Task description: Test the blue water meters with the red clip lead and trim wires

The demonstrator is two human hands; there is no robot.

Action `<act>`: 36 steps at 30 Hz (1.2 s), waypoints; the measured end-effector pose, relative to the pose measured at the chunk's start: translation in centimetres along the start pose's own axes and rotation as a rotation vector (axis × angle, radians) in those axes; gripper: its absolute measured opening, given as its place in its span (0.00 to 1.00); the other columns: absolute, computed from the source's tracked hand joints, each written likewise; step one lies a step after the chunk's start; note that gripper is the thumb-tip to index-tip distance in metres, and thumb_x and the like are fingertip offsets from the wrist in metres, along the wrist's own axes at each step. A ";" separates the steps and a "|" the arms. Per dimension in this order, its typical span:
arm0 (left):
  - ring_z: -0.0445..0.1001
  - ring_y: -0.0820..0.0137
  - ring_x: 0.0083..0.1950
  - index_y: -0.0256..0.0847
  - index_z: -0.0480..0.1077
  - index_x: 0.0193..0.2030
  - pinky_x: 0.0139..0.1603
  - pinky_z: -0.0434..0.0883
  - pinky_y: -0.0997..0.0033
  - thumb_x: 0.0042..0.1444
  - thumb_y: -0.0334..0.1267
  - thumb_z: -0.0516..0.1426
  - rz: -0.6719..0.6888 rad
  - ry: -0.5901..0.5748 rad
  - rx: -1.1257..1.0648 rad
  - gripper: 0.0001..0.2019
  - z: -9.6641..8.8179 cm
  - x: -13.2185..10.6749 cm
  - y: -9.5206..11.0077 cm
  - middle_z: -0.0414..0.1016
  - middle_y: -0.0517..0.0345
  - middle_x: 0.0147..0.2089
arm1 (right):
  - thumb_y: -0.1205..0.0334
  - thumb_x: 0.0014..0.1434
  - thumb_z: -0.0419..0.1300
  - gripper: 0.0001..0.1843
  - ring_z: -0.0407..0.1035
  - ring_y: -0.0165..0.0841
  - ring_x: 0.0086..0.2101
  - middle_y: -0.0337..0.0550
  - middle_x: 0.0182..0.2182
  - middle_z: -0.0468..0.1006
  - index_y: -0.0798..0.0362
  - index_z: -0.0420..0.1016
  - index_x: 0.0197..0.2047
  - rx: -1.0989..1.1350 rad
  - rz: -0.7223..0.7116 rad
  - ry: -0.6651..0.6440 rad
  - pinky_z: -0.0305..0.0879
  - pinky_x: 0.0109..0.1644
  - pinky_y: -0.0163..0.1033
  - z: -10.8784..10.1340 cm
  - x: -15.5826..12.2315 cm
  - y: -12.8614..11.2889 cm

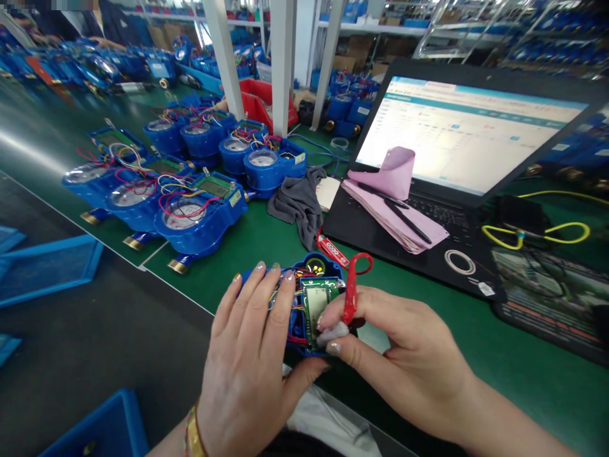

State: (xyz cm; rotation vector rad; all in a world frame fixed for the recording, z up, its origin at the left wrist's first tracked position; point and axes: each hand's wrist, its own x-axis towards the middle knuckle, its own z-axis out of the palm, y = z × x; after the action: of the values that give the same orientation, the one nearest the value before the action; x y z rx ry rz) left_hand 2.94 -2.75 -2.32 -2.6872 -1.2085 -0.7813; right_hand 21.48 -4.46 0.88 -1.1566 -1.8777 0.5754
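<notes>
A blue water meter (297, 324) with an exposed green circuit board (314, 304), a small display and thin coloured wires lies at the near edge of the bench. My left hand (252, 336) spans its left side, fingers over the top and thumb at the near edge, gripping it. Over the board, my right hand (404, 349) pinches a small whitish-grey piece (333, 332) between thumb and forefinger. A red looped strap (351, 292) rises by the forefinger; whether it joins the whitish piece is unclear. The hands cover part of the meter.
Several blue meters (188, 219) with loose wires stand at the left. A grey cloth (297, 206) lies beside an open laptop (409, 190), which carries pink papers (404, 222), pens and a tape roll (459, 261). Behind are a red bin (259, 101) and white posts (284, 63).
</notes>
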 end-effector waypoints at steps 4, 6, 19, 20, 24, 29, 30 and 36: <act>0.57 0.53 0.66 0.26 0.59 0.61 0.68 0.51 0.52 0.59 0.53 0.54 0.006 0.004 -0.002 0.33 0.1 -0.1 -0.1 0.63 0.39 0.62 | 0.75 0.53 0.62 0.09 0.72 0.25 0.30 0.33 0.29 0.78 0.53 0.72 0.36 -0.035 0.006 0.001 0.67 0.37 0.27 0.1 0.2 0.0; 0.57 0.53 0.66 0.26 0.60 0.61 0.68 0.52 0.52 0.59 0.52 0.55 0.009 0.007 -0.006 0.32 0.0 -0.2 -0.1 0.63 0.39 0.62 | 0.75 0.53 0.62 0.09 0.72 0.25 0.30 0.33 0.29 0.78 0.53 0.72 0.36 -0.042 0.013 -0.002 0.67 0.37 0.27 0.1 0.2 -0.1; 0.57 0.53 0.66 0.26 0.59 0.61 0.68 0.51 0.51 0.59 0.51 0.54 0.015 -0.004 0.001 0.32 0.1 0.0 -0.2 0.62 0.38 0.62 | 0.71 0.57 0.60 0.04 0.71 0.28 0.27 0.37 0.27 0.77 0.53 0.72 0.35 -0.084 0.008 -0.035 0.66 0.32 0.31 0.2 0.3 -0.1; 0.57 0.53 0.66 0.26 0.59 0.61 0.68 0.51 0.51 0.59 0.51 0.55 0.020 -0.006 0.003 0.32 0.0 0.0 -0.2 0.62 0.38 0.62 | 0.71 0.57 0.60 0.04 0.71 0.28 0.28 0.37 0.28 0.78 0.53 0.72 0.35 -0.084 0.007 -0.036 0.67 0.32 0.31 0.2 0.3 -0.1; 0.57 0.52 0.66 0.26 0.59 0.61 0.67 0.51 0.51 0.60 0.50 0.54 0.026 -0.008 0.008 0.31 0.0 0.0 -0.2 0.62 0.38 0.62 | 0.71 0.57 0.59 0.04 0.72 0.28 0.28 0.37 0.28 0.78 0.52 0.71 0.35 -0.096 -0.008 -0.030 0.68 0.33 0.31 0.3 0.2 0.0; 0.57 0.52 0.66 0.26 0.59 0.61 0.67 0.52 0.51 0.59 0.50 0.54 0.020 -0.020 0.009 0.31 0.0 -0.1 -0.2 0.61 0.38 0.62 | 0.71 0.57 0.60 0.04 0.72 0.28 0.30 0.39 0.29 0.78 0.54 0.72 0.36 -0.122 -0.055 -0.005 0.68 0.36 0.31 0.3 0.2 0.2; 0.57 0.52 0.66 0.26 0.59 0.61 0.67 0.51 0.51 0.59 0.50 0.54 0.022 -0.020 0.010 0.31 0.0 -0.1 -0.2 0.61 0.38 0.62 | 0.71 0.57 0.60 0.04 0.72 0.28 0.30 0.39 0.29 0.78 0.55 0.72 0.36 -0.127 -0.064 -0.004 0.68 0.36 0.31 0.4 0.1 0.2; 0.57 0.52 0.65 0.26 0.59 0.61 0.67 0.50 0.52 0.60 0.50 0.53 0.024 -0.015 0.016 0.31 -0.2 0.1 -0.2 0.61 0.38 0.62 | 0.70 0.59 0.58 0.03 0.72 0.31 0.29 0.41 0.29 0.78 0.54 0.70 0.37 -0.169 -0.131 0.035 0.69 0.34 0.35 0.8 -0.2 0.3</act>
State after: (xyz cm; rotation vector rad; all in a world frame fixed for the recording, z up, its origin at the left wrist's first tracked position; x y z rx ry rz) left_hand 2.79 -2.63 -2.13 -2.6937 -1.1788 -0.7468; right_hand 21.03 -4.49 0.13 -1.1324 -1.9841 0.3268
